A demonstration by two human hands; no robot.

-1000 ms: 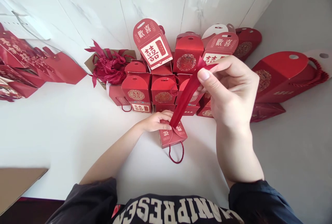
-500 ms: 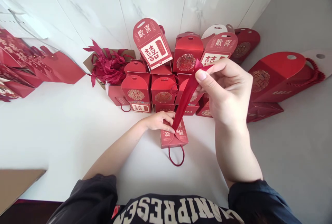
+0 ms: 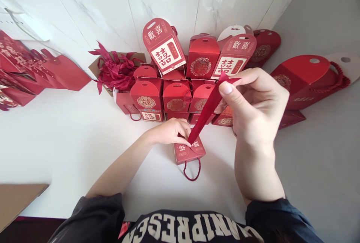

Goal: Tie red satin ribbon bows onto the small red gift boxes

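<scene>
A small red gift box [image 3: 188, 154] with pale Chinese characters stands on the white table, its twisted cord handle looping toward me. My left hand [image 3: 174, 132] grips the box from the left, thumb on its top and fingers over the far side, partly hidden. A dark red satin ribbon [image 3: 204, 117] rises at a slant from the slit in the box's top. Its upper end is pinched between thumb and forefinger of my right hand [image 3: 250, 104], held well above the table.
Several red gift boxes [image 3: 146, 96] are stacked against the tiled wall. A cardboard box of loose ribbons [image 3: 116, 72] stands left of them. Red paper bags [image 3: 64, 72] lie at the far left, larger red boxes [image 3: 303, 80] at the right. Brown cardboard [image 3: 21, 200] covers the near left corner.
My right hand has moved to the right and slightly nearer, drawing the ribbon into a lower slant. The box has turned a little under my left hand, which keeps its grip.
</scene>
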